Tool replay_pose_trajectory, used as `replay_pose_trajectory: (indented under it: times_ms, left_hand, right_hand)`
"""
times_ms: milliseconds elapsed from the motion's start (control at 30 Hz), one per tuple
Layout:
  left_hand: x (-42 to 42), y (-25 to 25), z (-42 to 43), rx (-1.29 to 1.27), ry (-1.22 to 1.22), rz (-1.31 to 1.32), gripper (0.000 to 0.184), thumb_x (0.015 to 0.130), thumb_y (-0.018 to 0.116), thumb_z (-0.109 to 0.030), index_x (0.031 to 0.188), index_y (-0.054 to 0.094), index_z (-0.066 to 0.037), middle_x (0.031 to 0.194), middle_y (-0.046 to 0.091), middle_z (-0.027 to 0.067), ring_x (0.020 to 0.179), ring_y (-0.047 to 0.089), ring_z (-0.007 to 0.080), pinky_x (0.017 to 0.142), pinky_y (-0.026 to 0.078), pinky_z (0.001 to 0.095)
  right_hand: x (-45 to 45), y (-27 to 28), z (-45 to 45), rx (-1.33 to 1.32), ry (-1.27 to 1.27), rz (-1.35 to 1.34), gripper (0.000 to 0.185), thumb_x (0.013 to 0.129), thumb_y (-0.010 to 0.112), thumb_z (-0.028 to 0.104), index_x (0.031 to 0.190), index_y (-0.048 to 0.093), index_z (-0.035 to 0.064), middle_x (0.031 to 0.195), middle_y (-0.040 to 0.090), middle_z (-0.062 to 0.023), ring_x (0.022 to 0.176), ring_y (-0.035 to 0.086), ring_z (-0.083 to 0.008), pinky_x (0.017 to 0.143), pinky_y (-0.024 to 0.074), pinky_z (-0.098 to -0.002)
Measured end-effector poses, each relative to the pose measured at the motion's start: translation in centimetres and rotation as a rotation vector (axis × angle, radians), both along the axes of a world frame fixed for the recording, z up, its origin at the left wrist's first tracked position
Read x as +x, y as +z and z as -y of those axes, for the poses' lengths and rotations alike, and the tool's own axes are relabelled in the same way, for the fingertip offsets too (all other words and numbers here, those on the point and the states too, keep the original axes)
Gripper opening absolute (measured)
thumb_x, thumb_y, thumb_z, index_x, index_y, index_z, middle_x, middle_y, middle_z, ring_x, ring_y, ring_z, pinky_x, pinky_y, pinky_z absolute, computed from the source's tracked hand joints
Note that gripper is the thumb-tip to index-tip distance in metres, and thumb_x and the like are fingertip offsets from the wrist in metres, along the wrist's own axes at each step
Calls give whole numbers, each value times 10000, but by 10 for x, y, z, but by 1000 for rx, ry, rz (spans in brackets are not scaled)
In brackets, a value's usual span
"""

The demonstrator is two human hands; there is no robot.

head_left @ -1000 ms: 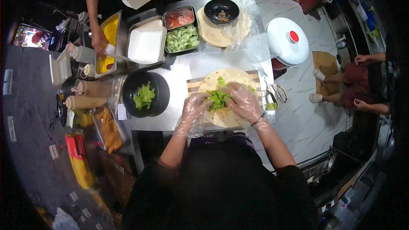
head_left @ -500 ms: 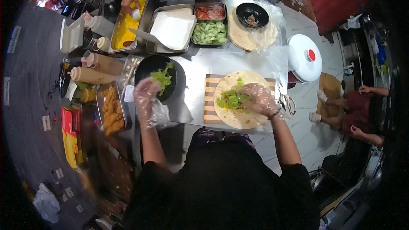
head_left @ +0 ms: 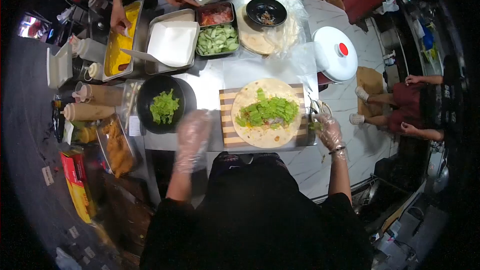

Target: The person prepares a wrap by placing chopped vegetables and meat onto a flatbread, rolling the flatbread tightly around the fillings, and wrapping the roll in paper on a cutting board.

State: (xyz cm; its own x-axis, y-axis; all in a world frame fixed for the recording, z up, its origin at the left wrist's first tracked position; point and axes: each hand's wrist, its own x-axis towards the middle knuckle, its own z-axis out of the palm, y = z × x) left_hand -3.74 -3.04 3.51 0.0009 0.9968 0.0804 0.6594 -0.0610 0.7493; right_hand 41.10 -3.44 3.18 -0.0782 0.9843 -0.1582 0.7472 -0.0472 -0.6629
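A round tortilla [head_left: 267, 137] lies on a striped wooden board [head_left: 227, 120], with chopped lettuce [head_left: 270, 112] heaped across its middle over other filling that is mostly covered. My left hand [head_left: 194, 137], in a clear plastic glove, is smeared by motion between the board and a black bowl [head_left: 145, 107]. More lettuce [head_left: 165, 106] sits in that bowl. Just past the board's right edge, my gloved right hand [head_left: 329, 131] has curled fingers with green lettuce bits at the tips. Beside it lie metal tongs or scissors [head_left: 320, 107], partly hidden by the hand.
At the back are trays of cucumber slices [head_left: 217, 40] and tomato [head_left: 216, 16], stacked tortillas [head_left: 252, 40] and an open white box [head_left: 172, 42]. Another person's hand [head_left: 120, 20] reaches into a yellow tray [head_left: 117, 50]. Left stand sauce bottles [head_left: 87, 111] and fried chicken [head_left: 117, 147].
My right hand has left the tortilla for the board's right side. My left hand has moved from the bowl toward the board; the lettuce it held is now in the bowl. The view has shifted.
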Motion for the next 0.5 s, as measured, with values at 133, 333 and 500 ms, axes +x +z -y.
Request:
replay_pose_trajectory:
  times_ms: [133,333,500]
  left_hand:
    - [57,-53,3,-611,119,743,218,869,610,-158,1045,659,-40,927,674,140,810,670,301,690,548,401]
    - [94,-95,-2,133,-282,-341,331,864,598,-181,1151,572,-18,979,647,183,958,640,356,782,548,455]
    - [90,-35,-18,-308,-252,-207,326,866,593,-178,1147,571,-13,1055,628,206,1039,607,358,851,519,460]
  right_hand:
    - [-23,-15,17,269,96,281,237,757,667,54,989,688,98,943,652,-141,895,626,-338,762,519,-421]
    - [-24,-52,28,338,-4,399,128,777,640,75,898,676,91,937,646,-132,908,603,-343,765,510,-448]
    - [-11,-62,27,175,-53,386,104,792,626,67,882,675,84,902,648,-131,855,613,-348,744,512,-439]
